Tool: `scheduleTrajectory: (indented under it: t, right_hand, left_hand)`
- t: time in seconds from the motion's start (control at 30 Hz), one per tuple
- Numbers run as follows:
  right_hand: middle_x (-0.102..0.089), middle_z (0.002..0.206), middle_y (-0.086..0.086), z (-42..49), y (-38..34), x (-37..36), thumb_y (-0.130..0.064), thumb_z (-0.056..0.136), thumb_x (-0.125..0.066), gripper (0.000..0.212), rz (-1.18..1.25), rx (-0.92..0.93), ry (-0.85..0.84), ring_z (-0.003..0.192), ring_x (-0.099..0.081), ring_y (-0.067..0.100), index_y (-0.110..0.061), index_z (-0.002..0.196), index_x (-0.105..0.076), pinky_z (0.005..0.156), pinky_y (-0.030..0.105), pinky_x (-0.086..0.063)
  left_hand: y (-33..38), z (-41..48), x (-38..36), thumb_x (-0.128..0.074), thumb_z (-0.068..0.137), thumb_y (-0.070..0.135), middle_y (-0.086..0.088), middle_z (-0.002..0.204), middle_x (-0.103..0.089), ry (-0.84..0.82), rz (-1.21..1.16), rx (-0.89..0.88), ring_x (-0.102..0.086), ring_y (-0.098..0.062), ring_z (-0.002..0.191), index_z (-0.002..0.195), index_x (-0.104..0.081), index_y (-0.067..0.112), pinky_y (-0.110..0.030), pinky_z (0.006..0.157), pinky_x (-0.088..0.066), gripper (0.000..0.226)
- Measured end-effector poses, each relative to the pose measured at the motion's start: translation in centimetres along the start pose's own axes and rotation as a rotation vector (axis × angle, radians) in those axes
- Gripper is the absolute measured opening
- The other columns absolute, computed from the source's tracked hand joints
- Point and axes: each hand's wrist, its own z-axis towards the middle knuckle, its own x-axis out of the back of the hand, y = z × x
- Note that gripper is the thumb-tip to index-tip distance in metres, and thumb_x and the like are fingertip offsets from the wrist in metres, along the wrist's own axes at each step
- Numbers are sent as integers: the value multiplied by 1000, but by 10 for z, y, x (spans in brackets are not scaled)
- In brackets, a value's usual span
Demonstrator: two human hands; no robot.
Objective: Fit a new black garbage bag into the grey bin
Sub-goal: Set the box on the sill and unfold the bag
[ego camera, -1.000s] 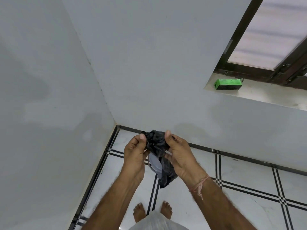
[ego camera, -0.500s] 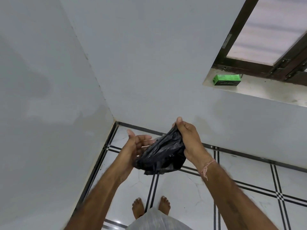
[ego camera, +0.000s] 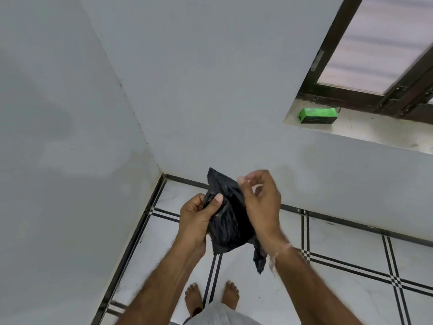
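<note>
Unfolding step, I judge: the black garbage bag (ego camera: 230, 221) is a crumpled wad held in the air between both hands, over the tiled floor (ego camera: 339, 242) near the corner; no grey bin in view. Left hand (ego camera: 199, 219) pinches it, thumb in front, fingers curled behind. Right hand (ego camera: 260, 202) is curled at its upper edge; I can't tell if it grips. Long axis is roughly upright, tip toward the wall, tail under the right wrist. Next: find the mouth and shake it open.

— Any writing you can read?
— Not really. The green box (ego camera: 317, 115) on the sill (ego camera: 375, 133) has dark print along its side, but it's too small and blurred.
— So no words?
— None legible.
</note>
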Motion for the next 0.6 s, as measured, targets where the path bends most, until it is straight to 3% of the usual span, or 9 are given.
scheduleTrajectory:
  t: [0.07, 0.13, 0.27, 0.4, 0.47, 0.6]
  right_hand:
    - [-74, 96, 7, -23, -7, -2, -33, 93, -78, 21, 194, -147, -260, 90, -70, 17, -14, 98, -70, 85, 31, -58]
    - [-75, 100, 14, -35, -8, -6, -27, 88, -84, 28, 294, -285, -360, 92, -72, 21, -8, 104, -70, 87, 33, -61]
    - [-72, 85, 5, -28, -5, -7, -12, 84, -86, 22, 295, -312, -273, 80, -67, 12, -3, 96, -70, 78, 28, -59]
    - [-74, 83, 21, -26, -3, -2, -14, 90, -81, 19, 297, -384, -196, 76, -69, 22, 2, 86, -71, 73, 36, -59]
    - [-74, 87, 26, -24, -1, 2, -17, 95, -76, 21, 384, -517, -190, 78, -71, 25, 2, 88, -69, 71, 35, -60]
    - [-79, 99, 14, -11, 4, 12, -29, 105, -60, 23, 657, -873, -243, 76, -80, 20, -7, 107, -66, 56, 35, -63]
  left_hand:
    - [1, 1, -3, -80, 77, 28, -24, 99, -74, 23, -92, 37, -71, -31, 87, 105, -68, -10, -34, 73, -60, 48]
    - [0, 1, -2, -74, 81, 30, -25, 104, -76, -17, -166, 94, -76, -28, 90, 111, -70, -10, -30, 71, -62, 51]
    - [-7, -2, -1, -65, 87, 35, -26, 117, -74, -80, -243, 155, -76, -26, 100, 120, -68, -10, -28, 80, -63, 56]
    - [-16, 0, 1, -69, 83, 33, -18, 105, -77, -24, -236, 168, -76, -17, 84, 113, -74, -3, -24, 68, -62, 47]
    - [-17, 3, 4, -69, 82, 37, -14, 100, -76, 0, -255, 184, -74, -16, 79, 112, -73, -2, -24, 63, -61, 49]
    - [-17, 12, 14, -57, 94, 41, -14, 99, -80, 48, -373, 258, -79, -19, 82, 118, -67, 0, -29, 63, -64, 48]
